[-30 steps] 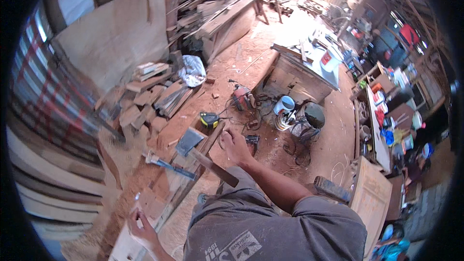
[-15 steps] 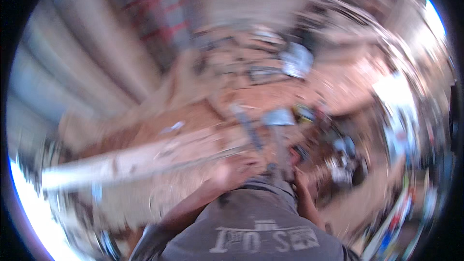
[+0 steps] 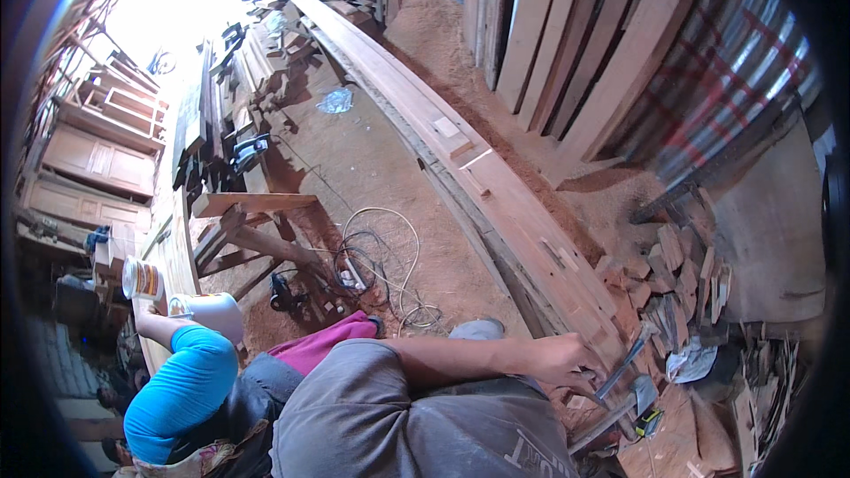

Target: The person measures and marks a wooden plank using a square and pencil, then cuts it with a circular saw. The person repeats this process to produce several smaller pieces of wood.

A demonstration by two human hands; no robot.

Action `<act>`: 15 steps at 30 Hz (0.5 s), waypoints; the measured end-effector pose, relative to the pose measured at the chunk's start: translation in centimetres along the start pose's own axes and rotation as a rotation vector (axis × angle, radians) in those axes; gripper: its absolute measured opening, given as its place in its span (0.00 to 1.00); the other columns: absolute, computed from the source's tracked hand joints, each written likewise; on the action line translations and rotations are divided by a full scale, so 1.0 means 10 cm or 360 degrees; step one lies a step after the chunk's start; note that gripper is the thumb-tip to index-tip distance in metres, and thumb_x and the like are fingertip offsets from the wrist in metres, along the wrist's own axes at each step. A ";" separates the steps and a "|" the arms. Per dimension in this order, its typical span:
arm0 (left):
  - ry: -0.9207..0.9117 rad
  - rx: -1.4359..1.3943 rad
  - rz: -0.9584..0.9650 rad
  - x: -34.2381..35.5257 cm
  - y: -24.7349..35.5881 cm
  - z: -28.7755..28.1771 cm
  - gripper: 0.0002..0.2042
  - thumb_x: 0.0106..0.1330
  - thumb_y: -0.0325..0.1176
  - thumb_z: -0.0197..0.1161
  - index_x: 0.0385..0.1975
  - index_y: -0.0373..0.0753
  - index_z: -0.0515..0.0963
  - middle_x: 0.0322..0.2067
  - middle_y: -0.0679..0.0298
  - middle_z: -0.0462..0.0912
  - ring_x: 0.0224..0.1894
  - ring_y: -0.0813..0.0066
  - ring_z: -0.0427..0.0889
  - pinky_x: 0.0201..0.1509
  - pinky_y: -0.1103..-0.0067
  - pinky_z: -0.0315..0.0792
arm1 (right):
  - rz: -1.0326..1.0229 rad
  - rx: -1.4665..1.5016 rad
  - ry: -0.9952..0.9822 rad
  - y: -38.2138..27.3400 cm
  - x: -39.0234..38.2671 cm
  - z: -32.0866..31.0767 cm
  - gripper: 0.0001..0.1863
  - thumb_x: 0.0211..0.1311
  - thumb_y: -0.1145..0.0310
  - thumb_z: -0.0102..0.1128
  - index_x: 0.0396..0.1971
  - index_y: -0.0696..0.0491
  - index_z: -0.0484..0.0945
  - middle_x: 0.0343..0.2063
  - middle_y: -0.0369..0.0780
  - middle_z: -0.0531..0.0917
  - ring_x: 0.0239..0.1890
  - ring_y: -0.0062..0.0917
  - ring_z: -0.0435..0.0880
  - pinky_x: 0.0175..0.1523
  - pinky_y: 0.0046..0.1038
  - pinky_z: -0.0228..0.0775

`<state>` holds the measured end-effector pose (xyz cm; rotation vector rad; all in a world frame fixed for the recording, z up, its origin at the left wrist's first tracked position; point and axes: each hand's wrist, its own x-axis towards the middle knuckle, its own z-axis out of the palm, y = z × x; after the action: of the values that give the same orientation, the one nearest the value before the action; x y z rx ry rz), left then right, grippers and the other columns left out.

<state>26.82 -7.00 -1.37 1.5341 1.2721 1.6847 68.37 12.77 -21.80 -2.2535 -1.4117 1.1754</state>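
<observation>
1. The left hand (image 3: 567, 361) curls beside the chisel-like tool (image 3: 625, 364) over the plank's (image 3: 531, 221) near end; whether it grips, I can't tell.
2. Probably stiff, moderately heavy; best held mid-shaft.
3. The right hand is out of sight.

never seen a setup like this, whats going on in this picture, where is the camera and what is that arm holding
There is no machine here: a person works bare-handed. The picture comes from a wide fisheye camera on the person's head, looking down, so straight edges bend toward the rim.

The arm across the lower middle ends in the person's left hand. Its fingers are at a chisel-like tool, but I can't tell how firmly they grip it. The right hand is not visible.

A long timber stretches away, with a small wood block on it. Near the hand are a hatchet-like tool and a yellow-and-black tape measure. The blue sleeve belongs to another person.
</observation>
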 end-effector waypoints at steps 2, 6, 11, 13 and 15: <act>0.0066 -0.0023 -0.0048 0.03 0.04 -0.01 0.11 0.67 0.29 0.69 0.47 0.33 0.87 0.42 0.50 0.91 0.42 0.50 0.90 0.47 0.64 0.82 | -0.0071 0.0072 0.0075 -0.08 0.03 -0.08 0.28 0.76 0.47 0.61 0.56 0.58 0.85 0.48 0.46 0.88 0.47 0.35 0.84 0.55 0.37 0.77; -0.0044 0.0011 -0.0154 0.14 0.12 -0.20 0.11 0.68 0.31 0.71 0.47 0.36 0.89 0.42 0.49 0.91 0.43 0.49 0.90 0.48 0.64 0.83 | -0.0286 0.0355 0.0328 -0.09 0.10 -0.46 0.27 0.77 0.48 0.61 0.55 0.59 0.84 0.47 0.44 0.88 0.46 0.32 0.84 0.55 0.35 0.77; -0.0106 0.0361 -0.0225 -0.02 -0.02 -0.37 0.13 0.65 0.30 0.73 0.49 0.39 0.90 0.42 0.52 0.92 0.46 0.53 0.92 0.52 0.65 0.85 | -0.0681 0.0649 0.0625 -0.49 0.03 -0.92 0.27 0.78 0.49 0.61 0.55 0.61 0.84 0.46 0.43 0.87 0.45 0.28 0.83 0.55 0.32 0.77; -0.0111 0.0301 -0.0342 0.01 0.00 -0.40 0.12 0.63 0.26 0.73 0.47 0.38 0.91 0.42 0.54 0.93 0.46 0.58 0.93 0.52 0.68 0.86 | -0.0738 0.0698 0.0713 -0.70 -0.10 -1.05 0.22 0.80 0.57 0.58 0.57 0.63 0.82 0.50 0.43 0.87 0.51 0.32 0.84 0.61 0.34 0.74; -0.0085 0.0351 -0.0422 0.02 -0.02 -0.41 0.12 0.61 0.22 0.71 0.44 0.38 0.91 0.42 0.54 0.93 0.44 0.62 0.93 0.50 0.71 0.87 | -0.0887 0.0761 0.0756 -1.08 -0.37 -0.98 0.19 0.81 0.60 0.62 0.56 0.61 0.83 0.47 0.38 0.86 0.48 0.20 0.81 0.55 0.25 0.75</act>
<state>22.81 -7.94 -1.12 1.4452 1.5974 1.3652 67.77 17.21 -7.47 -1.5276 -1.2674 0.6440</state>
